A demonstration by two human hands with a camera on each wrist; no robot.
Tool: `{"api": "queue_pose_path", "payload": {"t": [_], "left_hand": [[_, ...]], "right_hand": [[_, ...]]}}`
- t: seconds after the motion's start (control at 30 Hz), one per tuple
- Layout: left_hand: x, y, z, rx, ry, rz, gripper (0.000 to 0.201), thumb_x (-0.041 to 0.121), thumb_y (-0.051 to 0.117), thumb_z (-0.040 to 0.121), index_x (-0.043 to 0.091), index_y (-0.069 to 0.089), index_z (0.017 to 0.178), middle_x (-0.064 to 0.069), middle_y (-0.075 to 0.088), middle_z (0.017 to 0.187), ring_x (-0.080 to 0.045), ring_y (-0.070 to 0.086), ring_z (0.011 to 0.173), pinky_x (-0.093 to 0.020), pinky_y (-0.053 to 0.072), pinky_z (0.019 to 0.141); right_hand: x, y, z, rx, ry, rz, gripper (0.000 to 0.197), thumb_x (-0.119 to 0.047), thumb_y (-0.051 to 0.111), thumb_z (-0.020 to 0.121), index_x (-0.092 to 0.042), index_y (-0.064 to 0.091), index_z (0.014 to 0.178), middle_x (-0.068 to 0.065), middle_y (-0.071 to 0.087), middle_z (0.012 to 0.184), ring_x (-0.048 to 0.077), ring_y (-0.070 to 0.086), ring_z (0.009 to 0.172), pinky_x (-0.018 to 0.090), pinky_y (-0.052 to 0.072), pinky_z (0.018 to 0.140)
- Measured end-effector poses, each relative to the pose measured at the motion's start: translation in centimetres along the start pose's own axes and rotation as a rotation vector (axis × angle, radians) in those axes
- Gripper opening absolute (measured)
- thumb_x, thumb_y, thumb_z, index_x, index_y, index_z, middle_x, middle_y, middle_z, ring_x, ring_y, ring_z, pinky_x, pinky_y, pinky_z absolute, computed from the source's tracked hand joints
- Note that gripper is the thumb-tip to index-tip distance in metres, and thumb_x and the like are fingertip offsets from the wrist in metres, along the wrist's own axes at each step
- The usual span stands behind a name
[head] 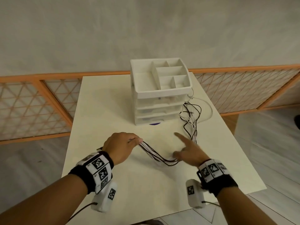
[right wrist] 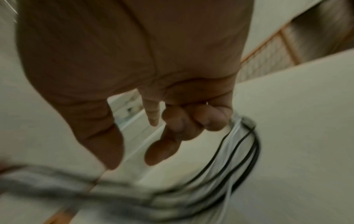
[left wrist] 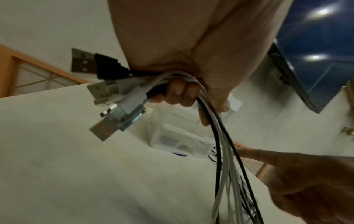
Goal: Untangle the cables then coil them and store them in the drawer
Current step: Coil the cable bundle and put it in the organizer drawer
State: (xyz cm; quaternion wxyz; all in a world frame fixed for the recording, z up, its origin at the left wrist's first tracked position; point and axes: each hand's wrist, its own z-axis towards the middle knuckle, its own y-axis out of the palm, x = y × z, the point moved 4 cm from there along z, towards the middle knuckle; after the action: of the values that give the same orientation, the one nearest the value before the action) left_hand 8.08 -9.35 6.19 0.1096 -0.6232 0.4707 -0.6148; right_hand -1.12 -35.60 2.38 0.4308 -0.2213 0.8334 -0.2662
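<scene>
Several cables [head: 159,155], plug ends bunched in the clenched left hand [head: 121,146], sagging across the table [head: 113,101] to the right hand [head: 189,153] (lower fingers hooked round them, forefinger out). Best slid slowly toward the tangle beside the drawer unit [head: 159,93], no jerking.

cables [right wrist: 201,201] smeared by blur, drawer [head: 158,109] contents unreadable

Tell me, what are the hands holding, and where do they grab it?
The left hand grips the cable bundle just behind its USB plugs. The right hand hooks it farther along.
</scene>
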Motion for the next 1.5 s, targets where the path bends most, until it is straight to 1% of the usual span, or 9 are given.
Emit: {"api": "queue_pose_path", "payload": {"t": [0.1, 0.3, 0.47, 0.67, 0.77, 0.9, 1.0, 1.3, 1.5], "left_hand": [[1.8, 0.5, -0.8, -0.002, 0.099, 0.082, 0.028, 0.054, 0.052, 0.096, 0.037, 0.074, 0.095, 0.006, 0.069, 0.077, -0.014, 0.063, 0.08, -0.034, 0.053, 0.08], [2.1, 2.7, -2.4, -0.173, 0.198, 0.19, 0.032, 0.042, 0.037, 0.105, 0.036, 0.062, 0.125, -0.002, 0.059, 0.088, -0.024, 0.059, 0.092, -0.035, 0.047, 0.083], [2.4, 4.3, -2.2, -0.134, 0.199, 0.219, 0.033, 0.038, 0.039, 0.106, 0.033, 0.062, 0.129, -0.003, 0.054, 0.09, -0.029, 0.059, 0.096, -0.032, 0.041, 0.077], [1.6, 5.7, -3.2, -0.284, 0.192, 0.333, 0.037, 0.031, 0.038, 0.107, 0.026, 0.048, 0.141, -0.008, 0.055, 0.103, -0.032, 0.058, 0.101, -0.039, 0.047, 0.089], [1.4, 6.8, -2.8, -0.314, 0.153, 0.401, 0.036, 0.017, 0.04, 0.104, 0.021, 0.044, 0.14, -0.009, 0.055, 0.114, -0.035, 0.058, 0.106, -0.038, 0.045, 0.088], [0.4, 7.6, -3.3, -0.347, 0.068, 0.471, 0.031, 0.007, 0.042, 0.097, 0.017, 0.057, 0.123, -0.01, 0.057, 0.117, -0.033, 0.058, 0.108, -0.03, 0.036, 0.077], [-0.3, 7.4, -3.6, -0.322, 0.073, 0.346, 0.023, 0.021, 0.047, 0.102, 0.018, 0.066, 0.115, -0.009, 0.066, 0.103, -0.031, 0.064, 0.094, -0.033, 0.049, 0.074], [-1.6, 4.0, -4.3, -0.24, 0.068, 0.158, 0.029, 0.037, 0.072, 0.087, 0.034, 0.064, 0.115, 0.012, 0.069, 0.102, -0.015, 0.058, 0.102, -0.042, 0.04, 0.099], [0.3, 4.6, -4.7, -0.166, 0.183, 0.023, 0.023, 0.02, 0.068, 0.092, 0.02, 0.071, 0.115, -0.002, 0.067, 0.102, -0.022, 0.065, 0.094, -0.04, 0.052, 0.085]], "right_hand": [[-2.6, 4.8, -2.1, -0.174, -0.06, -0.015, 0.049, -0.058, 0.074, 0.078, -0.051, 0.051, 0.121, -0.007, 0.071, 0.066, 0.0, 0.067, 0.059, 0.018, 0.05, 0.066], [-2.1, 4.0, -0.1, 0.26, -0.069, -0.135, 0.016, -0.027, 0.065, 0.091, -0.017, 0.072, 0.102, 0.007, 0.075, 0.095, 0.031, 0.067, 0.096, 0.026, 0.044, 0.074], [-2.8, 5.1, -0.6, 0.049, -0.07, -0.18, 0.064, -0.042, 0.065, 0.064, -0.049, 0.053, 0.127, -0.004, 0.074, 0.098, 0.021, 0.069, 0.093, 0.031, 0.056, 0.084], [-2.5, 7.2, -0.5, 0.193, -0.146, -0.181, 0.007, -0.025, 0.064, 0.089, -0.021, 0.069, 0.086, 0.007, 0.073, 0.08, 0.03, 0.068, 0.086, 0.03, 0.048, 0.069], [-2.5, 6.7, 0.2, 0.323, -0.118, -0.126, 0.015, -0.014, 0.06, 0.09, -0.019, 0.071, 0.099, 0.011, 0.072, 0.09, 0.032, 0.067, 0.09, 0.032, 0.05, 0.074], [-2.1, 8.4, -1.0, 0.045, -0.001, -0.404, 0.061, -0.033, 0.066, 0.086, -0.038, 0.044, 0.143, 0.009, 0.061, 0.127, 0.031, 0.058, 0.119, 0.039, 0.048, 0.098], [-4.9, 8.5, -3.6, 0.267, -0.214, -0.59, 0.079, -0.044, 0.073, 0.074, -0.04, 0.038, 0.144, 0.006, 0.051, 0.128, 0.029, 0.051, 0.119, 0.045, 0.042, 0.101], [-5.0, 7.0, -4.9, 0.147, -0.401, 0.039, 0.023, -0.007, 0.071, 0.086, -0.02, 0.078, 0.103, -0.005, 0.073, 0.091, 0.004, 0.063, 0.079, 0.004, 0.042, 0.073], [-7.2, 7.8, -5.7, 0.019, -0.438, 0.076, 0.031, -0.013, 0.069, 0.086, -0.027, 0.072, 0.114, -0.008, 0.076, 0.089, 0.007, 0.069, 0.082, 0.018, 0.053, 0.078]]}}
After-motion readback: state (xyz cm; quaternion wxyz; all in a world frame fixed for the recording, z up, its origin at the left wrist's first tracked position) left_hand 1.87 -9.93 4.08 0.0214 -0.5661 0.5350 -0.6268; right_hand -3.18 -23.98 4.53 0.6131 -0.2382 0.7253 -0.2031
